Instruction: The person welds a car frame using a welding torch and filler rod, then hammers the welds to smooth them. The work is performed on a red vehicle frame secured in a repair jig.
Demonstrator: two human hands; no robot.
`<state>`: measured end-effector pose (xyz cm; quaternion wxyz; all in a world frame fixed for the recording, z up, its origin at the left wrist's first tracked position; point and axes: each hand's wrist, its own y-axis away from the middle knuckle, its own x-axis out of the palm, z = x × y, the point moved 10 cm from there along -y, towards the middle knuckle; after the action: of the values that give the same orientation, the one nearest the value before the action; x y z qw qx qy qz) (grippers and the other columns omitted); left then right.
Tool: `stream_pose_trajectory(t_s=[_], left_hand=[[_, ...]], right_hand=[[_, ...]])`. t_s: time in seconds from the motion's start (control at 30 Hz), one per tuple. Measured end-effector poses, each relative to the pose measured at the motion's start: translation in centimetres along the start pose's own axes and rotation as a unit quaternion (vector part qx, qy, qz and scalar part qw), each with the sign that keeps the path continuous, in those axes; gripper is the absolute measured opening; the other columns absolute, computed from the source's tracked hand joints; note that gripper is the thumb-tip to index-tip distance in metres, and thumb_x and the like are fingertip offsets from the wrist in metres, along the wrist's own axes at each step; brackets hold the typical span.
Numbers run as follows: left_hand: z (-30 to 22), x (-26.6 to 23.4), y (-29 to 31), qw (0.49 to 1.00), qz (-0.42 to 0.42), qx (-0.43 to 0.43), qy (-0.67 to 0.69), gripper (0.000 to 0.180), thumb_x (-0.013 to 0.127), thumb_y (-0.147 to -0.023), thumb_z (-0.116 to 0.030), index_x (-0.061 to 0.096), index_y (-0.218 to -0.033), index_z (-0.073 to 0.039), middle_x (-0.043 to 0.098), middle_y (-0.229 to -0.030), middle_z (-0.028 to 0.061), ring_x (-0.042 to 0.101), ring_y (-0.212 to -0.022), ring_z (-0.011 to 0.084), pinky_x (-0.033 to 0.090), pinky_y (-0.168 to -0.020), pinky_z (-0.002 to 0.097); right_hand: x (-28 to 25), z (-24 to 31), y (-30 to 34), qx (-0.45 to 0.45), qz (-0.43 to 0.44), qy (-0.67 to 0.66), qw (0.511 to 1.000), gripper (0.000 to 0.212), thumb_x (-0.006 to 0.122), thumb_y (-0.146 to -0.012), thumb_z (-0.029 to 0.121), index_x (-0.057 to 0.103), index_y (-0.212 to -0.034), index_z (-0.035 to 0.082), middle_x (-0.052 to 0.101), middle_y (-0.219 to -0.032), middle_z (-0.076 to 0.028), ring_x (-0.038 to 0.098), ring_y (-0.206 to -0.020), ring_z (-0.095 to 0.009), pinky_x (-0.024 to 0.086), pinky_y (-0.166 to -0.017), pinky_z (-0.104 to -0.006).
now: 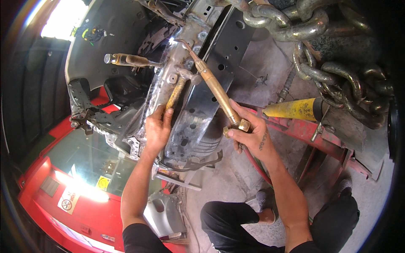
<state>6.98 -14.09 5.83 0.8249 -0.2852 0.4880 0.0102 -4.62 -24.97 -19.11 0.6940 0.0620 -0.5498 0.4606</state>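
My right hand [252, 130] is closed around the lower end of a brass gas torch [214, 86], by its valve knobs. The torch's thin bent tip points up and left at a bright glowing spot on the bare metal car frame rail [172, 55]. My left hand [158, 126] grips the worn yellow handle of a hammer [176, 92]. The hammer's head lies close to the rail, just below the torch tip; whether it touches the metal I cannot tell. A tool with a worn handle and a round metal end [128, 60] sticks out leftward from the rail.
Heavy chains [337, 80] hang at the upper right, above a yellow cylinder [293, 109] and a red steel stand [303, 135]. A red hose [257, 166] runs from the torch past my right forearm. A red vehicle [101, 211] and a silver body panel [163, 214] are at the lower left.
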Motion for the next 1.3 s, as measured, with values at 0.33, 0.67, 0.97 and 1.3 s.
stream_pose_trajectory(t_s=[0.33, 0.67, 0.97, 1.3], left_hand=[[3.2, -1.5, 1.7, 0.999, -0.019, -0.035, 0.020, 0.040, 0.062, -0.109, -0.035, 0.070, -0.116, 0.004, 0.061, -0.072, 0.0159, 0.055, -0.066, 0.0248, 0.045, -0.062, 0.0415], [1.7, -1.3, 0.7, 0.999, -0.030, -0.016, -0.015, 0.037, 0.061, -0.109, -0.032, 0.070, -0.116, 0.002, 0.068, -0.080, 0.0295, 0.069, -0.077, 0.0488, 0.050, -0.068, 0.0521], [0.7, -1.3, 0.6, 0.998, -0.036, 0.035, -0.040, 0.032, 0.061, -0.108, -0.031, 0.070, -0.112, 0.000, 0.069, -0.082, 0.0271, 0.068, -0.077, 0.0492, 0.050, -0.068, 0.0544], [0.9, -1.3, -1.0, 0.997, -0.037, 0.026, -0.070, 0.033, 0.059, -0.109, -0.035, 0.068, -0.113, -0.003, 0.070, -0.087, 0.0266, 0.068, -0.082, 0.0497, 0.050, -0.071, 0.0562]], right_hand=[[-0.4, -1.0, 0.4, 0.004, -0.008, -0.009, 1.000, 0.079, 0.075, -0.092, 0.001, 0.046, -0.164, 0.015, 0.070, -0.100, -0.002, 0.061, -0.063, -0.007, 0.050, -0.053, -0.0245], [0.6, -0.8, 1.0, 0.009, -0.003, 0.009, 1.000, 0.078, 0.074, -0.093, 0.000, 0.045, -0.164, 0.015, 0.070, -0.099, -0.003, 0.060, -0.062, -0.006, 0.049, -0.052, -0.0238], [1.0, -0.9, 1.0, -0.003, -0.013, -0.008, 1.000, 0.077, 0.073, -0.093, -0.002, 0.045, -0.163, 0.012, 0.070, -0.101, -0.004, 0.060, -0.062, -0.007, 0.048, -0.049, -0.0247], [0.6, -1.4, 0.9, 0.005, -0.009, 0.009, 1.000, 0.077, 0.073, -0.093, -0.002, 0.045, -0.163, 0.011, 0.070, -0.097, -0.004, 0.060, -0.061, -0.007, 0.048, -0.049, -0.0252]])
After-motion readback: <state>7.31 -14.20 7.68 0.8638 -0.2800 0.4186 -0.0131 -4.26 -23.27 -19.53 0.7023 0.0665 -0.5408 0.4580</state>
